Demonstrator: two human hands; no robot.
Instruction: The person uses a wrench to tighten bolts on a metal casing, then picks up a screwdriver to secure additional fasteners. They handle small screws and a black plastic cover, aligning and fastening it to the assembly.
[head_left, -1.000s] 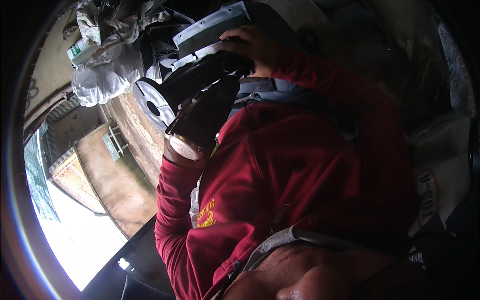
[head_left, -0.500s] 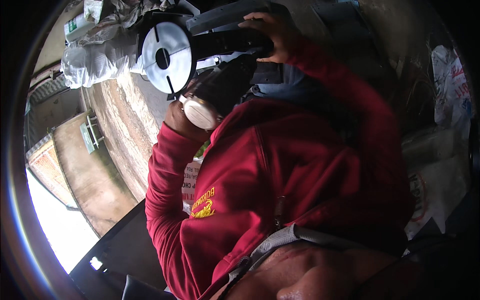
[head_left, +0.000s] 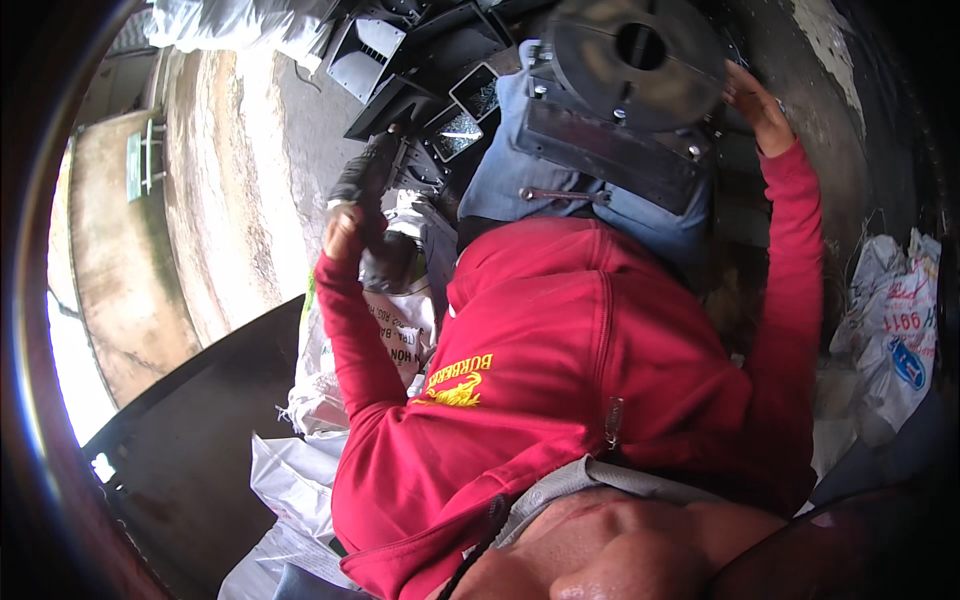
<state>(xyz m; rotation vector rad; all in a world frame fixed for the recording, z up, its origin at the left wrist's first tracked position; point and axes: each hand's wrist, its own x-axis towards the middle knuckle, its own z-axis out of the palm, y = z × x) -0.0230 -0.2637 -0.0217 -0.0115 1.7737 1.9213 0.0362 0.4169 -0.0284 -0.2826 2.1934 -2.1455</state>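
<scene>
Our red zip-front top [head_left: 530, 320] is filling the middle of the view, and our faded blue jeans [head_left: 505, 170] are showing beyond it, mostly covered. On our lap a big dark grey disc with a round central hole [head_left: 595, 75] is sitting, the upper edge cutting off its far rim; a black rectangular bracket [head_left: 620, 160] is lying beneath and beside it. At left, our left hand [head_left: 343, 230] is closing around the handle of a dark pistol-shaped power drill [head_left: 366, 178], whose handle we are partly losing behind the fingers. Our right hand [head_left: 760, 110] is reaching to the disc's right rim, its fingertips hard to make out there; we are not able to tell whether it is gripping. A slim metal wrench [head_left: 560, 195] is lying across the jeans, near the bracket.
</scene>
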